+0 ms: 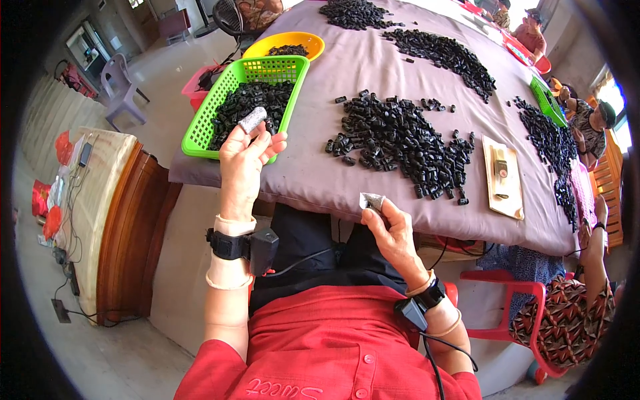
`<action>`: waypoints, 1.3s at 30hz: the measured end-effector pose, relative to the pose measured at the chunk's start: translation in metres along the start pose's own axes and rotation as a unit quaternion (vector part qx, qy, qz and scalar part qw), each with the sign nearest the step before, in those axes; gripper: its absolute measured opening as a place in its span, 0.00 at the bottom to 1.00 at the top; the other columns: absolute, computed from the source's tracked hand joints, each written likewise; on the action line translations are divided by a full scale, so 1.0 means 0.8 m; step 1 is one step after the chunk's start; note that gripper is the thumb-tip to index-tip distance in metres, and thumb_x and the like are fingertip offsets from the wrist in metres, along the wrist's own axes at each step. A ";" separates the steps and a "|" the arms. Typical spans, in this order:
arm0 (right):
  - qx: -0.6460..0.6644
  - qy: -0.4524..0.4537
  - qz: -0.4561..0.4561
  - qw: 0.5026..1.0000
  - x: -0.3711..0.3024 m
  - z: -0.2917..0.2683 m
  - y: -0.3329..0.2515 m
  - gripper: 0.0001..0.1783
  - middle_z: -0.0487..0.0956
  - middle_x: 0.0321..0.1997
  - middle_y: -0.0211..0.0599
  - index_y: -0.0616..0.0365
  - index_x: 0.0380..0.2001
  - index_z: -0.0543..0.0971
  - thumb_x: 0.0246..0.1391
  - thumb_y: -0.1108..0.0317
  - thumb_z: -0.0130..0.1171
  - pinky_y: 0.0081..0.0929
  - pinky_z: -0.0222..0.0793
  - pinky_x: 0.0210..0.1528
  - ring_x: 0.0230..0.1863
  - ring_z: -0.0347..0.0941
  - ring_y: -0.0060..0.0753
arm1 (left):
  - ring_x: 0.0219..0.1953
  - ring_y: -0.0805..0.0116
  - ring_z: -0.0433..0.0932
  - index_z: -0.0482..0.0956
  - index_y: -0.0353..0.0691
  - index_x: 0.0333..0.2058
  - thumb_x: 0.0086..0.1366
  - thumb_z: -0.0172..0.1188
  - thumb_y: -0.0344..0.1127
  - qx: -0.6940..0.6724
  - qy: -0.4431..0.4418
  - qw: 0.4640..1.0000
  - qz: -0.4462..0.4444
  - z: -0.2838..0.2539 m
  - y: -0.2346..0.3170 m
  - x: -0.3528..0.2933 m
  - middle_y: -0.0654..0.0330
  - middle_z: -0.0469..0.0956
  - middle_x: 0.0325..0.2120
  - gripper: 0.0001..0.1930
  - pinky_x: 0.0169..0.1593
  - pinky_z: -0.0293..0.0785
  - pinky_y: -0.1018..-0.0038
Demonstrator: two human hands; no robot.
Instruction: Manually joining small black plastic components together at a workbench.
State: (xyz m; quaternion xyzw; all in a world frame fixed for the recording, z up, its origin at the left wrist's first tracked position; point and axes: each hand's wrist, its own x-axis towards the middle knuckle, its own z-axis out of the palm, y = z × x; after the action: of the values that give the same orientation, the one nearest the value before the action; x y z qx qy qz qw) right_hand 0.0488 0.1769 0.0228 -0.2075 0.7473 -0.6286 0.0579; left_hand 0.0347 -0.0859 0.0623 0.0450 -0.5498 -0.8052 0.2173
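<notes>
My left hand (pixel 248 152) is raised beside the near corner of a green basket (pixel 190 137), palm up. Between its thumb and fingers is a short silver-grey tube-like piece (pixel 252 120); whether a fingertip sits inside it I cannot tell. At the table's front edge my right hand (pixel 393 230) pinches a small silver-grey curled piece (pixel 372 200) with a pale inside. Small black cylindrical parts (pixel 250 100) fill much of the basket. Beyond my right hand a large pile of similar black parts (pixel 407 140) lies on the cloth.
More black piles (pixel 443 57) spread over the mauve tablecloth (pixel 313 87). A yellow bowl (pixel 317 48) stands behind the basket. On the right lies a board with a small metal fixture (pixel 501 170). A wooden cabinet (pixel 127 227) is at left; people sit along the right side.
</notes>
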 end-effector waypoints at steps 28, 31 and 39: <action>-0.009 0.014 -0.007 1.000 0.002 0.001 0.008 0.10 0.71 0.21 0.29 0.64 0.36 0.73 0.54 0.68 0.53 0.19 0.61 0.26 0.24 0.61 0.15 | 0.23 0.73 0.72 0.77 0.35 0.34 0.51 0.56 0.23 0.386 -0.107 0.901 0.168 0.073 -0.129 0.007 0.57 0.75 0.24 0.10 0.29 0.69 0.77; -0.017 0.008 0.000 1.000 0.001 -0.001 0.011 0.10 0.71 0.20 0.29 0.64 0.36 0.73 0.54 0.68 0.53 0.19 0.60 0.25 0.24 0.60 0.15 | 0.22 0.68 0.71 0.77 0.37 0.35 0.48 0.57 0.22 0.442 -0.154 0.867 0.172 0.079 -0.123 0.010 0.57 0.73 0.25 0.12 0.29 0.69 0.74; -0.021 0.003 -0.006 1.000 0.001 0.003 0.008 0.10 0.70 0.20 0.28 0.64 0.35 0.74 0.54 0.68 0.53 0.17 0.61 0.26 0.24 0.60 0.14 | 0.24 0.70 0.73 0.77 0.36 0.36 0.52 0.56 0.25 0.437 -0.138 0.868 0.191 0.074 -0.139 0.006 0.58 0.75 0.24 0.11 0.30 0.70 0.75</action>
State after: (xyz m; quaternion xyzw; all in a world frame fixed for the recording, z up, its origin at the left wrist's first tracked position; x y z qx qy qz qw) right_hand 0.0474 0.1755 0.0165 -0.2113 0.7592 -0.6137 0.0478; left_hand -0.0216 -0.0029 -0.0140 -0.0826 -0.8680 -0.4229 0.2468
